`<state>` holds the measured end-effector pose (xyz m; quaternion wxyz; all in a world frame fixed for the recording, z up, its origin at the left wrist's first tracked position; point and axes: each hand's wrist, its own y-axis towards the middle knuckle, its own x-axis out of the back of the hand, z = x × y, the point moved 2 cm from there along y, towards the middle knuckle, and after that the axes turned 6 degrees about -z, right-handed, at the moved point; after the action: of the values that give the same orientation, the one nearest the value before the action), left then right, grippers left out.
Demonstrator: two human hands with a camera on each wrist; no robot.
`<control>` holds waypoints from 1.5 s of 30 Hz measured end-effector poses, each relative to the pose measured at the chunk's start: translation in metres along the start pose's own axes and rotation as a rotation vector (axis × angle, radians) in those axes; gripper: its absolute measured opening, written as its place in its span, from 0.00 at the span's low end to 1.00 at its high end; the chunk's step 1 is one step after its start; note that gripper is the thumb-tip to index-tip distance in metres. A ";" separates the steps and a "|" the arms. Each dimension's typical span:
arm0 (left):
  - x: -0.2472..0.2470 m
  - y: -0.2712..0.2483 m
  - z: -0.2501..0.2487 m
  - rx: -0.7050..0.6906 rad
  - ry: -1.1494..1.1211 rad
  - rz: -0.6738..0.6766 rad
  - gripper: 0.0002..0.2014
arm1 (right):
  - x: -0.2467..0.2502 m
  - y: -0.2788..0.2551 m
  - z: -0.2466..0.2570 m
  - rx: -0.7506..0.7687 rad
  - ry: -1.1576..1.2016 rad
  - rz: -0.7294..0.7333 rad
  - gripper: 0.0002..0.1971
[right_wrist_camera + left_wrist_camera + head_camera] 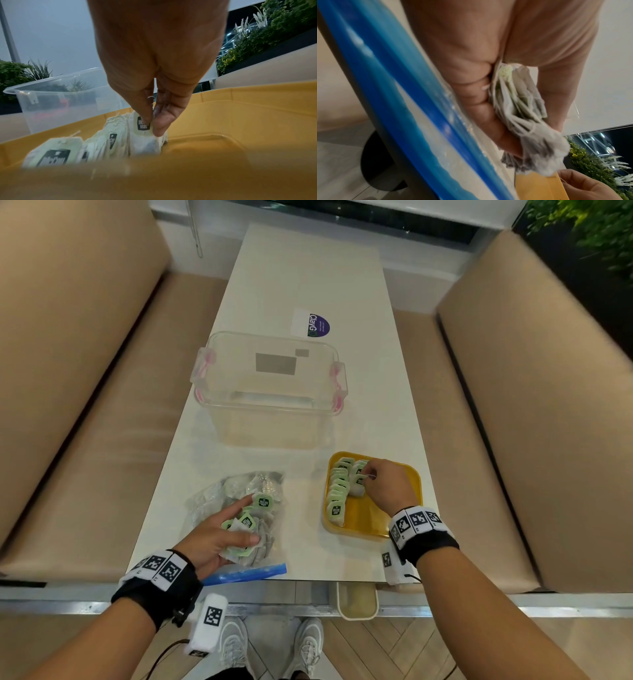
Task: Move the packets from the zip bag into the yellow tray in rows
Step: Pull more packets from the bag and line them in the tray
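Observation:
A clear zip bag (219, 498) with a blue seal strip (246, 574) lies at the table's near left. Over it my left hand (219, 535) grips a bunch of green-tagged tea packets (245, 529), seen bundled in my palm as the bunch of packets (518, 102). The yellow tray (370, 522) sits near right. A full row of packets (337, 489) lines its left side, and a second row (358, 477) has begun beside it. My right hand (368, 475) pinches a packet (144, 129) at that second row, its fingertips (159, 129) on the tag.
A clear plastic box (270, 386) with pink latches stands mid-table behind the bag and tray. A purple-and-white sticker (311, 325) lies farther back. Beige benches (548, 405) flank the narrow white table (308, 278). A small bin (357, 601) hangs below the near edge.

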<state>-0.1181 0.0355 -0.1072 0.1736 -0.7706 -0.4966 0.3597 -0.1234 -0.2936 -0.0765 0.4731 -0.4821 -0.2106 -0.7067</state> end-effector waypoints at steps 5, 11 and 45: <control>-0.001 -0.001 0.000 0.005 0.012 -0.007 0.60 | -0.002 -0.001 0.002 0.016 0.011 -0.003 0.10; -0.001 -0.001 0.000 -0.006 0.005 -0.016 0.54 | 0.000 -0.001 -0.001 0.017 0.036 -0.024 0.15; 0.012 0.006 0.010 -0.001 0.016 -0.065 0.34 | 0.033 -0.032 0.100 0.224 0.033 0.008 0.05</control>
<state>-0.1185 0.0419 -0.1225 0.1889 -0.7570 -0.5202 0.3473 -0.1059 -0.2188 0.0024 0.5302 -0.4156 -0.2785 -0.6845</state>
